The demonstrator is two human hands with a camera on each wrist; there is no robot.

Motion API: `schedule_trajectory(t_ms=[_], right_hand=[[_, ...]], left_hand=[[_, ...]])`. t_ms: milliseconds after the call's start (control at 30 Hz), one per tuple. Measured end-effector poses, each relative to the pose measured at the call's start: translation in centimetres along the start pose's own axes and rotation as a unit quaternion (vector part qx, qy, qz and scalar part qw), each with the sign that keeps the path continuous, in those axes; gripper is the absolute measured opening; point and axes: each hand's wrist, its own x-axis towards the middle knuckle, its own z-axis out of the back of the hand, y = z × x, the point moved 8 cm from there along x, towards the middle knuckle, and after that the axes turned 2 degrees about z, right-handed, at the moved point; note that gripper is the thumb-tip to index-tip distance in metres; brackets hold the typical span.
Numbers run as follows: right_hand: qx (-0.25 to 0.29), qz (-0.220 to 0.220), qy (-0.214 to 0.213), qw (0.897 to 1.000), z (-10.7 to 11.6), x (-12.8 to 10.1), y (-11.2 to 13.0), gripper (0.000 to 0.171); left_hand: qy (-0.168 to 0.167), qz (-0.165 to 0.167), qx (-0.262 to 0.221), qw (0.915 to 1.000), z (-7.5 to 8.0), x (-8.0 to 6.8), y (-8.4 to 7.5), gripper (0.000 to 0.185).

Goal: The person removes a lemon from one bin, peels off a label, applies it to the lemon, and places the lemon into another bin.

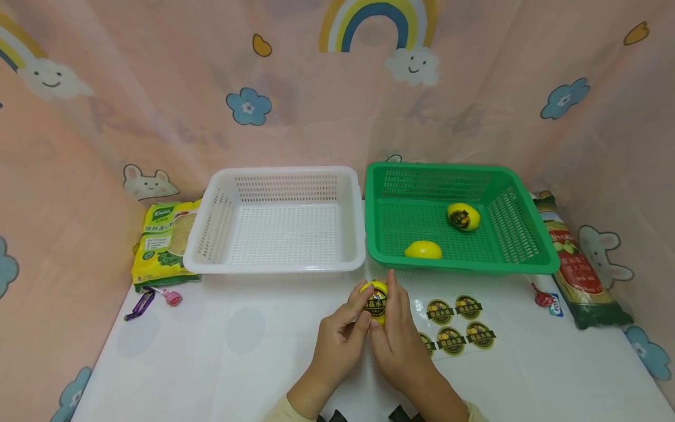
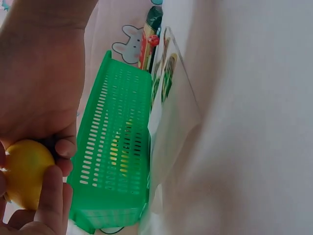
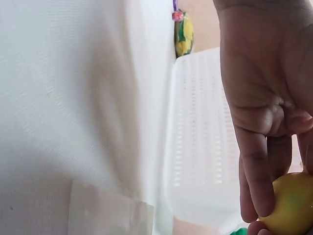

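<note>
A labelled yellow lemon (image 1: 375, 300) was held above the bench (image 1: 253, 351), just in front of the green basket (image 1: 527, 258), gripped between the curled fingers of the left hand (image 1: 337, 340) and the right hand (image 1: 399, 340). Two more lemons (image 1: 423, 249) lay in that basket. A sticker sheet (image 1: 459, 325) lay beside the right hand.

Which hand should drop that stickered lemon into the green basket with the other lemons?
Probably the right hand. It sits on the green basket's side and wraps the lemon from behind. The left hand only pinches the sticker side and is nearer the white basket.
</note>
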Motion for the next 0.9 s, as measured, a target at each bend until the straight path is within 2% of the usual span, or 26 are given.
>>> schedule_trajectory(t_ms=[100, 233, 333, 433, 533, 700, 800, 900], right_hand=[[0.005, 0.009, -0.01, 1.0, 0.1, 0.1, 0.0, 0.08], [0.014, 0.021, -0.019, 1.0, 0.3, 0.1, 0.1, 0.08], [0.013, 0.016, -0.011, 1.0, 0.5, 0.2, 0.0, 0.081], [0.009, 0.007, -0.003, 1.0, 0.7, 0.2, -0.2, 0.081], [-0.002, 0.014, -0.014, 1.0, 1.4, 0.3, -0.3, 0.08], [-0.055, 0.046, -0.093, 0.993, 4.6, 1.0, -0.9, 0.074], [-0.08, 0.046, -0.141, 0.986, 7.4, 1.6, -1.9, 0.069], [-0.102, 0.018, -0.168, 0.98, 10.3, 2.2, -3.6, 0.064]], left_hand=[[0.001, 0.032, -0.046, 0.9985, -0.1, 0.1, 0.4, 0.04], [0.0, 0.047, -0.07, 0.9964, 0.0, 0.3, 0.4, 0.041], [0.0, 0.038, -0.069, 0.9969, 0.2, 0.4, 0.2, 0.04], [-0.001, 0.016, -0.057, 0.9983, 0.3, 0.5, -0.2, 0.038], [-0.008, 0.008, -0.051, 0.9986, 0.5, 0.7, -0.3, 0.038], [-0.036, 0.037, -0.062, 0.9967, 1.2, 0.9, -0.1, 0.039], [-0.044, 0.037, -0.068, 0.996, 1.6, 1.0, -0.1, 0.039], [-0.048, 0.031, -0.071, 0.9959, 1.7, 1.2, 0.0, 0.039]])
